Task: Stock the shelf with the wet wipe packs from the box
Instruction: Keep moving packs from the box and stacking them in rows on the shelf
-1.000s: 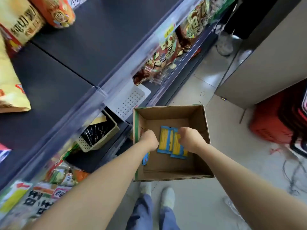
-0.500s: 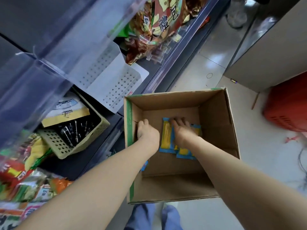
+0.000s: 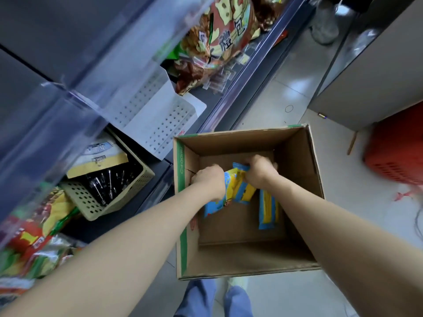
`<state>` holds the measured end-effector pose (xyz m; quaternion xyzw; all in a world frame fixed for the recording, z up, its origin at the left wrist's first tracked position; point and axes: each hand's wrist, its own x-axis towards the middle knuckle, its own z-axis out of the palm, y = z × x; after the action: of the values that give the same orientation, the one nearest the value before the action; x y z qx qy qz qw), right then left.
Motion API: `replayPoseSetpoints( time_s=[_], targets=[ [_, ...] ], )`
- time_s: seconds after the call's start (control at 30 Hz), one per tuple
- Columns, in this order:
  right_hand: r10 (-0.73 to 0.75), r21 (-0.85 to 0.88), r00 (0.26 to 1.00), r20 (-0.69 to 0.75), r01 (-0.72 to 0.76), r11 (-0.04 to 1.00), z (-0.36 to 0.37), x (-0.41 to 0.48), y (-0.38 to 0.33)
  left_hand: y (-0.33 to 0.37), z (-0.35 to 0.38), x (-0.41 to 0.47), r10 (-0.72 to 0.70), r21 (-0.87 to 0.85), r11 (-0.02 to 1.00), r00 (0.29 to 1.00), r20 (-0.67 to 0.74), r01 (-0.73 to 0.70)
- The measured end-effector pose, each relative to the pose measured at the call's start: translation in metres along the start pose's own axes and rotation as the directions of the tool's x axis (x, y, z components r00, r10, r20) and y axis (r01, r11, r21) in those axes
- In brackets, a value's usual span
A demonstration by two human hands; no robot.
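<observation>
Packs (image 3: 238, 187) up between left hand (image 3: 209, 181), right hand (image 3: 259, 171) (earlier flat)

The cardboard box (image 3: 297, 156) has a green strip down its left wall, printed sideways with what reads as "C400ml". A brown snack bag (image 3: 219, 42) on the shelf shows large Chinese characters "橙" and "包". A red bag (image 3: 29, 239) at lower left shows "1" and "包". Print on the wet wipe packs (image 3: 267, 209) is too blurred to read.

view: head-worn; facing: steeply down; near: open box (image 3: 229, 143); left: shelf (image 3: 57, 30)
</observation>
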<state>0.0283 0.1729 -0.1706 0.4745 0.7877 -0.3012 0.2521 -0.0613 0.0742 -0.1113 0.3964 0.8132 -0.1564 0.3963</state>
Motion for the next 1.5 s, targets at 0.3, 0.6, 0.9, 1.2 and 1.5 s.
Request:
replayPoseSetpoints(
  time_s=[0.3,0.6,0.9,1.2,1.5],
  targets=[
    [-0.058,0.358,0.978,-0.2,0.128,0.925,-0.075,-0.099,0.002,-0.016,-0.082,-0.099,-0.025,-0.29,0.957,1.0,-0.007,0.021],
    [-0.28,0.421,0.932,-0.231,0.355,0.835,-0.179,-0.235,-0.028,-0.027,-0.151,-0.243,-0.096,-0.407,0.912,0.941,-0.325,-0.047],
    [-0.549,0.1,0.692,-0.468,0.659,0.745,-0.274,-0.374,-0.118,-0.064,-0.205,-0.393,-0.283,-0.581,0.773,0.681,-0.675,-0.254],
    [-0.693,0.06,0.385,-0.609,0.894,0.444,-0.312,-0.507,-0.24,-0.145,-0.214,-0.553,-0.469,-0.563,0.591,0.321,-0.823,-0.578],
    [-0.827,0.077,0.03,-0.561,0.997,-0.016,-0.23,-0.623,-0.392,-0.277,-0.149,-0.697,-0.569,-0.518,0.78,-0.055,-0.82,-0.35]
  ],
)
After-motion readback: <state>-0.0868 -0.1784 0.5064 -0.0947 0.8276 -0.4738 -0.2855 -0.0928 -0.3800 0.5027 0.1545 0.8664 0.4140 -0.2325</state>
